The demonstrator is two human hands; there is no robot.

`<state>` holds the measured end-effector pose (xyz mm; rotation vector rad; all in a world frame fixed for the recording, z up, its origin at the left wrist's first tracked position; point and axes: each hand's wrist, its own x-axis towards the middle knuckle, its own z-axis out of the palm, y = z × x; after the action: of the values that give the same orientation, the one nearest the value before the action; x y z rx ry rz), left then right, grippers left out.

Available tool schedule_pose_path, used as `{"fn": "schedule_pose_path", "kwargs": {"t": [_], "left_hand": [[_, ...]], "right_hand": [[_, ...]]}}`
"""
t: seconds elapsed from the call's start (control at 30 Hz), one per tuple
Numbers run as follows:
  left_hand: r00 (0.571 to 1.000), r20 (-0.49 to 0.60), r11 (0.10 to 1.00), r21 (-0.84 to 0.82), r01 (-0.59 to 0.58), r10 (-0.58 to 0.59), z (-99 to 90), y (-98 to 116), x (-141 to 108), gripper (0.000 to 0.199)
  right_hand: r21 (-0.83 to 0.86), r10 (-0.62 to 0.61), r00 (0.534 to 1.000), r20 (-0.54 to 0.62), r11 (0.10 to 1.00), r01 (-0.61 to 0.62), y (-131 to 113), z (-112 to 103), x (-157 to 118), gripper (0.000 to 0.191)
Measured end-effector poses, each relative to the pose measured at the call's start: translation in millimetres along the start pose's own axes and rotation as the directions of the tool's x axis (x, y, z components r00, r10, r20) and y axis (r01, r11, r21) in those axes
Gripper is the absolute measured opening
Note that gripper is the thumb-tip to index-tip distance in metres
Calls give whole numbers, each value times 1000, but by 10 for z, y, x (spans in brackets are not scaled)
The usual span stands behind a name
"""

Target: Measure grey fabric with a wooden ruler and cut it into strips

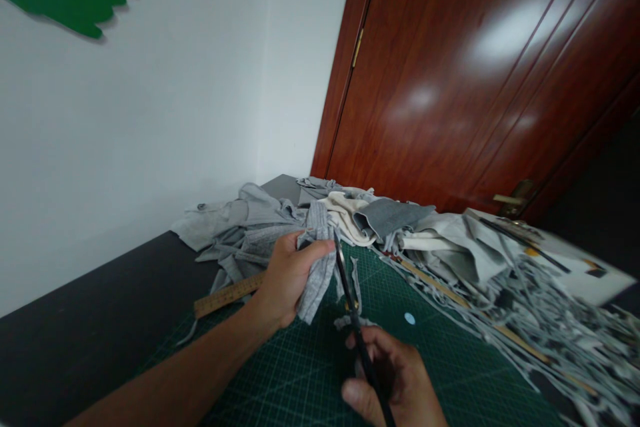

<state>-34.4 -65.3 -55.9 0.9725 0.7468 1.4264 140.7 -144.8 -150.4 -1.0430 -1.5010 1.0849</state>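
Observation:
My left hand (293,273) is closed on a folded piece of grey ribbed fabric (316,287), thumb on top, held above the green cutting mat (280,373). In my right hand (395,373) is a pair of scissors (354,320) with dark handles, fingers wrapped round them. The blades point away from me and lie along the right edge of the fabric. Whether they touch it I cannot tell. Small grey fabric scraps (356,280) lie on the mat beside the blades.
Behind my left hand is a heap of grey fabric (250,220), with a wooden ruler (225,297) near it. Cream and grey cloth (400,213) lies at the back. Thin fabric strips (560,320) pile up at right. A white wall and a brown door (450,80) stand behind.

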Motion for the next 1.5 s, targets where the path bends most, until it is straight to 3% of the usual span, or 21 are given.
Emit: {"fn": "schedule_pose_path", "kwargs": {"t": [0.47,0.6,0.77,0.97,1.17,1.5], "left_hand": [[998,45,999,-12,35,-34,26,-13,-16,31],[997,67,999,19,36,-37,44,-18,-35,32],[996,62,998,44,53,-56,53,-38,-43,33],[995,72,996,63,70,-75,30,-41,-26,32],[991,91,995,21,101,-103,9,-28,-12,35],[999,-9,995,95,-32,33,10,-43,9,36]], "right_hand": [[-30,-13,1000,19,999,13,35,-50,18,53],[-79,-12,993,121,997,22,86,-119,39,50],[-56,-22,999,31,998,23,136,-88,41,52],[-49,-76,995,62,996,79,237,-86,71,45],[-84,-59,998,37,995,62,85,-66,36,49],[-83,15,1000,13,996,-14,44,-40,22,54]]}}
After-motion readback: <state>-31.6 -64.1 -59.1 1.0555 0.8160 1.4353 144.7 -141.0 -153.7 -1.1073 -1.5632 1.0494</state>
